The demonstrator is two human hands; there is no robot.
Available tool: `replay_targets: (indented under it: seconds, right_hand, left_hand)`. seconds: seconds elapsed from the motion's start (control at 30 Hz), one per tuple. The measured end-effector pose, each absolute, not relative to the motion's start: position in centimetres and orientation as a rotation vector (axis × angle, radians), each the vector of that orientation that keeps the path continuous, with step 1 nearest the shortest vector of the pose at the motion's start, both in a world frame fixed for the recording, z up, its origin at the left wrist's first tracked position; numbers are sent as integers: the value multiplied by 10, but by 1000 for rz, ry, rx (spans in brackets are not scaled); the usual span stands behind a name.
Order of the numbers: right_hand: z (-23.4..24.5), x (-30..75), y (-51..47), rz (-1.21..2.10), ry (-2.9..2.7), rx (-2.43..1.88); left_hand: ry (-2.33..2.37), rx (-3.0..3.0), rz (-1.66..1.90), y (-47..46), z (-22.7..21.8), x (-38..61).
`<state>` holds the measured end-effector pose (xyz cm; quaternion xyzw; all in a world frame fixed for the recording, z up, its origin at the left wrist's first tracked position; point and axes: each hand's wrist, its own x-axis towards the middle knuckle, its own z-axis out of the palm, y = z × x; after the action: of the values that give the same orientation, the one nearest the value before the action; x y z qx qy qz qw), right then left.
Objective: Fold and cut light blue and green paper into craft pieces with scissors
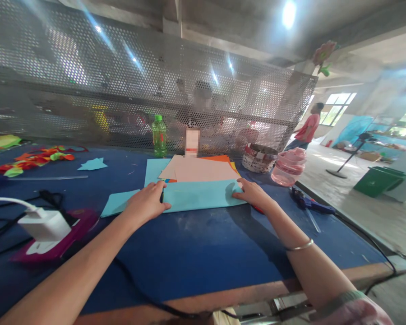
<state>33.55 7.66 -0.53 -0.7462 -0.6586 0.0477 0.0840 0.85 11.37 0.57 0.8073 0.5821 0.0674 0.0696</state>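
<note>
A light-blue sheet (199, 195), apparently paper or thin foam and folded into a long strip, lies across the table in front of me. My left hand (148, 201) grips its left end between thumb and fingers, and a small dark object shows by that thumb. At the other end, my right hand (253, 195) pinches the sheet near its upper right corner. Another light-blue piece (117, 204) sticks out to the left, partly under my left hand. Behind the strip lie pale pink sheets (206, 169) and an orange sheet (221, 159). Something red (258, 209) peeks out beneath my right hand.
A green bottle (159, 137), a woven basket (259, 159) and a pink jug (288, 167) stand along the back. To the right lies a blue glue gun (311, 201). A white plug (43, 224) sits on a purple power strip (84, 225) at left, with cables nearby.
</note>
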Motion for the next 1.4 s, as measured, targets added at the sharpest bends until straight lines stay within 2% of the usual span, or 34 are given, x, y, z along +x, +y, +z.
replay_targets:
  seconds: [0.13, 0.3, 0.77, 1.13, 1.4]
  right_hand:
    - [-6, 338, 77, 165, -1950, -2223]
    - [-9, 343, 81, 163, -1951, -2198]
    - [-12, 350, 86, 149, -1938, -2193]
    - [-10, 344, 84, 162, -1918, -2255]
    - [-9, 344, 82, 174, -1943, -2270]
  left_hand:
    - [1446, 2635, 265, 111, 2, 12]
    - [1141, 2737, 127, 111, -12, 17]
    - [1171, 2750, 10, 117, -19, 15]
    - [1039, 2780, -163, 102, -2, 22]
    - [1022, 2788, -185, 104, -7, 19]
